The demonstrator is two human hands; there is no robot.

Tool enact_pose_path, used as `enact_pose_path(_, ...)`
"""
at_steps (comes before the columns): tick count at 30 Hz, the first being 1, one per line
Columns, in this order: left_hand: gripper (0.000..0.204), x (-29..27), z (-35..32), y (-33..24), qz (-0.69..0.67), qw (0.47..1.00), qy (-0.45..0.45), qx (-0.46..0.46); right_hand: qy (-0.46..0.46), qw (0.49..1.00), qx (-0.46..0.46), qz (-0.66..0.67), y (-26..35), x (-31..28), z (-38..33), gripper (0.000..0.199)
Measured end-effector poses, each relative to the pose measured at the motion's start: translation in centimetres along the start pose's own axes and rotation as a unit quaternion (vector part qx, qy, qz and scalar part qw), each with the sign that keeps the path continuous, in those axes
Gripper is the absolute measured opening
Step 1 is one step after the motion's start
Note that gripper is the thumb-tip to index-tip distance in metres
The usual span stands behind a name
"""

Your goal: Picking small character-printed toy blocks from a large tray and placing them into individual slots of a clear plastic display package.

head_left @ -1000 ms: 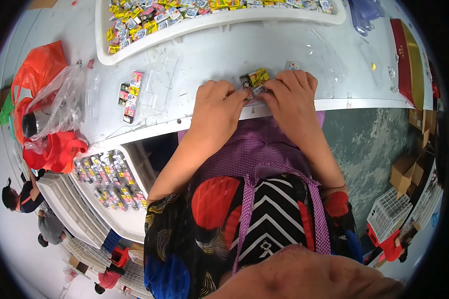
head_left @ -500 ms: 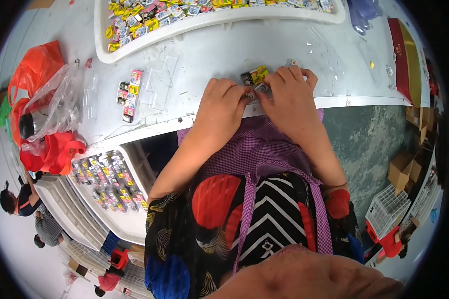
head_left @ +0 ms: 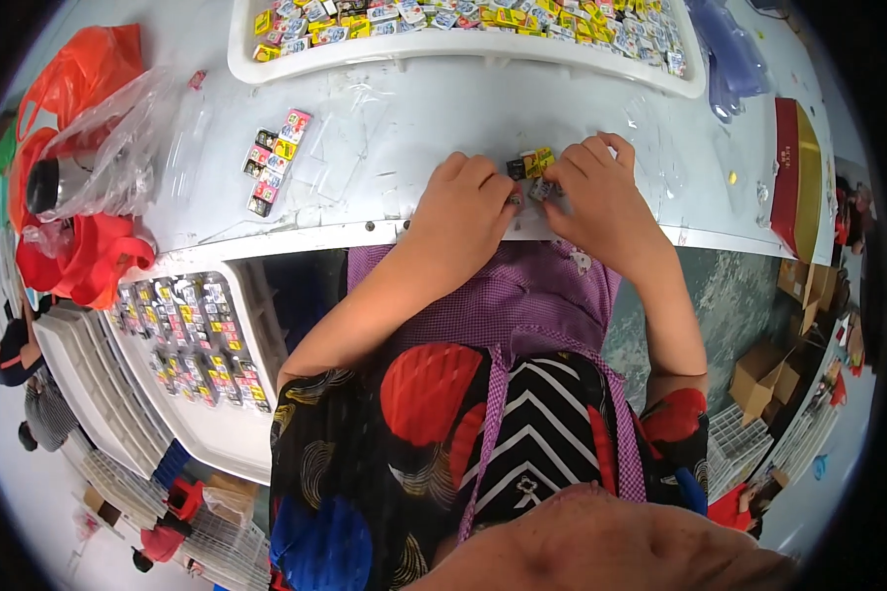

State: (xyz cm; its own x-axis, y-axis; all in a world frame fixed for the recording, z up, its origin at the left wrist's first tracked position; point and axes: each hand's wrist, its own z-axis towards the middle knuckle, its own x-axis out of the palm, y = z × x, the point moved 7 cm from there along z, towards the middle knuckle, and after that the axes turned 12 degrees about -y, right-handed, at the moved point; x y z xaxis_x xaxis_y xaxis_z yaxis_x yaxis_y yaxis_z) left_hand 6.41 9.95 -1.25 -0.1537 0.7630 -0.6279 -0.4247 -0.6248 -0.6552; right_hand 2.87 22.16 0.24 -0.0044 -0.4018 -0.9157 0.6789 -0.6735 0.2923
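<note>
My left hand rests near the table's front edge, its fingers curled and pinching a tiny printed box that mostly hides behind the fingertips. Close by on the right, my right hand is also closed, thumb and fingers against a small grey-and-white box. Just beyond the fingertips a yellow box and a black box lie side by side on the table. Farther left, a group of small boxes in pink, yellow, black and white lies in uneven rows beside a clear plastic tray.
A white bin full of small boxes stands at the back. On the left are red bags and a dark-lidded bottle; on the right, a red-and-gold box. Below left, a white tray holds packed sets. Several people are in the background.
The whole view has shifted, so the table sits lower in the picture. My hands are slightly farther apart, with the small grey-and-white box showing more between them.
</note>
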Motion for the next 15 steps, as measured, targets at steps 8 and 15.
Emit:
enact_pose_path(8, 0.011, -0.1, 0.2, -0.2, 0.011, 1.0, -0.003, 0.006, 0.043, 0.994, -0.09, -0.051, 0.9, -0.4, -0.3, 0.026)
enact_pose_path(15, 0.034, -0.1, 0.3, 0.4, 0.037, 0.999, 0.002, -0.005, 0.034, 0.984, -0.142, -0.1, 1.6, -0.5, -1.4, 0.028)
